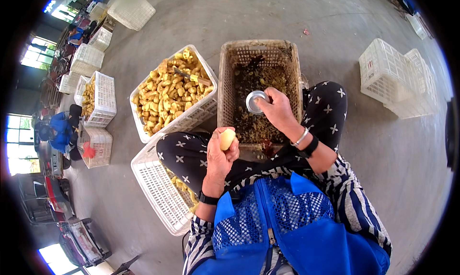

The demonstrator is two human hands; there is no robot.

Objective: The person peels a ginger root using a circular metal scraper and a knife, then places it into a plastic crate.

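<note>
My left hand (220, 150) is closed around a pale yellow piece of peeled ginger (227, 139), held over my lap at the near edge of a dirty crate (223, 83). My right hand (278, 109) grips a small round silvery metal cup or lid (255, 102), its rim facing up and the thumb inside it. The cup is above the crate, where brown and yellowish peelings (256, 126) lie. Left of that crate, a white crate (201, 113) is heaped with ginger (165, 97). A knife with a wooden handle (203, 81) rests on the heap.
Beside my left leg, another white crate (153, 193) holds yellow ginger pieces (184, 188), partly hidden by the leg. White crates (388, 71) stand on the floor at right. Far left, a person in blue (61, 131) sits near crates, one holding ginger (88, 97).
</note>
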